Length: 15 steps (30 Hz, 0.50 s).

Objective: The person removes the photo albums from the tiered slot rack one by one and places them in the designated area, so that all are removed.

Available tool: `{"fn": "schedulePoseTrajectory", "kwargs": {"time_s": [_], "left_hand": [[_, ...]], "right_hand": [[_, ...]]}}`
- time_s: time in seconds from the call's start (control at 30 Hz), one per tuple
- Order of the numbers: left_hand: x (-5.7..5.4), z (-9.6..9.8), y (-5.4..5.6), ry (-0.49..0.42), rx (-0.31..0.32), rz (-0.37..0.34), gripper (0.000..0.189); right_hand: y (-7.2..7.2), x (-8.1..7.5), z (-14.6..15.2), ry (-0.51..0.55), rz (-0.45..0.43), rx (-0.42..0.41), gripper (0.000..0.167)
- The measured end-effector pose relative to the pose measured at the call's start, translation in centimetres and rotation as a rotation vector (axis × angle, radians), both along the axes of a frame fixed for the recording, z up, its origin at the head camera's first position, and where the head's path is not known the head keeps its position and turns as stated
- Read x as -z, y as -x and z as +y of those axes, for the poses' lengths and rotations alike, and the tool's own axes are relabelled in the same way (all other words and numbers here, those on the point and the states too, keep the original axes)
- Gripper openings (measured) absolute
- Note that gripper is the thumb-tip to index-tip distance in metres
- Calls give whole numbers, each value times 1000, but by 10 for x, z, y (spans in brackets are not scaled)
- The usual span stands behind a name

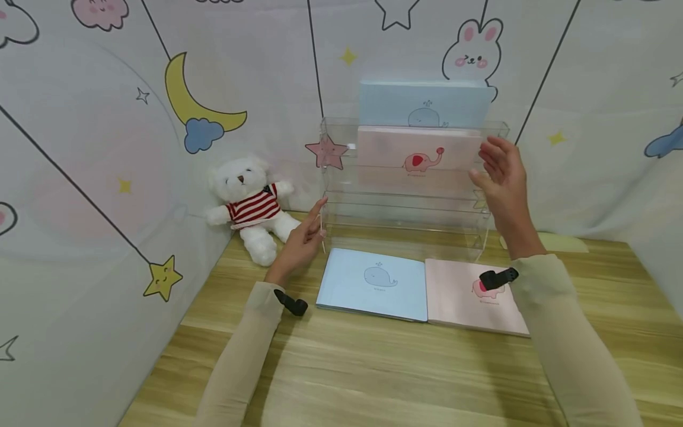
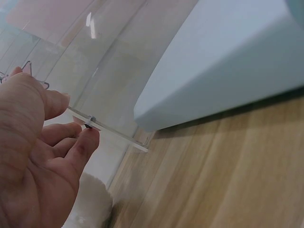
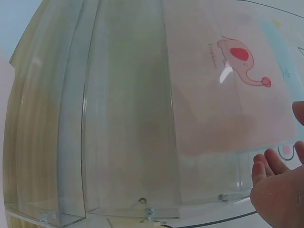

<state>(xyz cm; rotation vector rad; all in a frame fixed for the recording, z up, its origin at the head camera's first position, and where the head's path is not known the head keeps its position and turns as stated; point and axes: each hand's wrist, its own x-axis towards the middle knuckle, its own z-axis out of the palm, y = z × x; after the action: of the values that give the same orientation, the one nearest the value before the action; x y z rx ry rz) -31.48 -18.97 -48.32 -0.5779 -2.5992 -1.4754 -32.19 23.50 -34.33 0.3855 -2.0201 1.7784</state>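
Note:
A clear acrylic tiered rack stands on the table. In its top tier is a light-blue booklet with a whale; on the tier below leans a pink booklet with an elephant. My left hand is at the rack's left side panel, thumb and fingers pinching its edge. Beside the pink booklet's right edge, my right hand is raised with loosely bent fingers, holding nothing. In the right wrist view its fingertips appear just off that booklet.
In front of the rack lie a blue whale booklet and a pink elephant booklet, side by side. The right forearm partly covers the pink one. A white teddy bear in a striped shirt sits left of the rack. Behind hangs a patterned curtain.

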Motion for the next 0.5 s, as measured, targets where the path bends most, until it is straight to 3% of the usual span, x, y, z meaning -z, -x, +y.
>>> {"fn": "schedulePoseTrajectory", "kwargs": {"time_s": [0.17, 0.33, 0.5], "left_hand": [[1, 0, 1, 6, -5, 0, 75], [4, -1, 2, -30, 8, -11, 74], [2, -1, 2, -22, 2, -17, 76]], "right_hand": [[7, -5, -3, 43, -30, -13, 61], [13, -10, -7, 19, -17, 2, 58], [20, -17, -11, 50, -11, -51, 53]]}}
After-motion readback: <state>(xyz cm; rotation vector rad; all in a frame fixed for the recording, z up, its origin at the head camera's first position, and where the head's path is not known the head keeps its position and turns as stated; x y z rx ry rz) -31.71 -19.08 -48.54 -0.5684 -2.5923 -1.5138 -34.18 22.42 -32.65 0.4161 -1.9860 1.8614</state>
